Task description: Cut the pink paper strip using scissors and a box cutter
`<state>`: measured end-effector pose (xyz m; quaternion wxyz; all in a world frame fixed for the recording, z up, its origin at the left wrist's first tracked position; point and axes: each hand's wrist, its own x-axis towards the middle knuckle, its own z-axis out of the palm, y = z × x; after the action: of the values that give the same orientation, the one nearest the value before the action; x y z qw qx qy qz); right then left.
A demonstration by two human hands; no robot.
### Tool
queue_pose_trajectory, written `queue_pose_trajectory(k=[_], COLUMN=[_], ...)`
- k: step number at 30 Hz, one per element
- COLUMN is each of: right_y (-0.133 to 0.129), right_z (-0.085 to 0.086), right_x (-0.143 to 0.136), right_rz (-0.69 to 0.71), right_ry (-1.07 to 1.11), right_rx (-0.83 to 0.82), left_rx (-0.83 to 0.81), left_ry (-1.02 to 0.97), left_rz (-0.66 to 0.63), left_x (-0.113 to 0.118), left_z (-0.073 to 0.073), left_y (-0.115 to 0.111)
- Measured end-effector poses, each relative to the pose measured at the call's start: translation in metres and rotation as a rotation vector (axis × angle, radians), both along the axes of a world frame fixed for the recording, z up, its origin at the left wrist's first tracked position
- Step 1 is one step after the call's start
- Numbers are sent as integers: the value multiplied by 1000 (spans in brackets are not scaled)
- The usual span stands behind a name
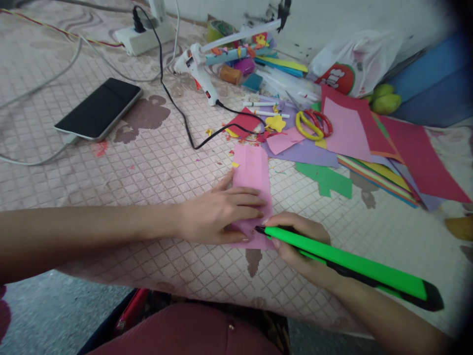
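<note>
A strip of pink paper lies lengthwise on the patterned tablecloth, a small yellow scrap near its left edge. Across its lower half my left hand rests flat with fingers spread, pressing on the paper. From the right, my right hand is closed around a green and black stapler-like tool or cutter. The tool's black tip touches or hovers just over the paper's lower end, beside my left fingers; which of these I cannot tell.
Behind the strip lie a glue gun with its black cord, red and yellow scissors and scraps. Coloured sheets and a green cutout spread rightward. A phone on a cable and a power strip are at left.
</note>
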<state>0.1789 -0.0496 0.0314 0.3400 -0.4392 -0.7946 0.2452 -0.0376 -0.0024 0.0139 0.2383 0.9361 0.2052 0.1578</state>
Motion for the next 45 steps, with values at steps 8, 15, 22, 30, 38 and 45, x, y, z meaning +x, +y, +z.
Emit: queue_pose_trajectory(k=[8,15,22,30,38,45], right_y=[0,-2,-3,-3,-1,-1], right_z=[-1,-6,-5,-2,3,5], right_x=[-1,0,-1,5,9,10], right_rz=[28,30,8,-32,5,-34], right_ry=[4,13,15,47,-9,15], right_rx=[-7,3,-32,-69,-101,-91], left_rx=[17,12,7,-9,87,27], left_ry=[-13,-7,-14,-18,-30,-62], left_rz=[3,5,2,17,72,6], left_x=[0,-1,0,-1,1,4], left_z=[1,0,0,0,-1,0], left_y=[0,1,0,0,-6,-4])
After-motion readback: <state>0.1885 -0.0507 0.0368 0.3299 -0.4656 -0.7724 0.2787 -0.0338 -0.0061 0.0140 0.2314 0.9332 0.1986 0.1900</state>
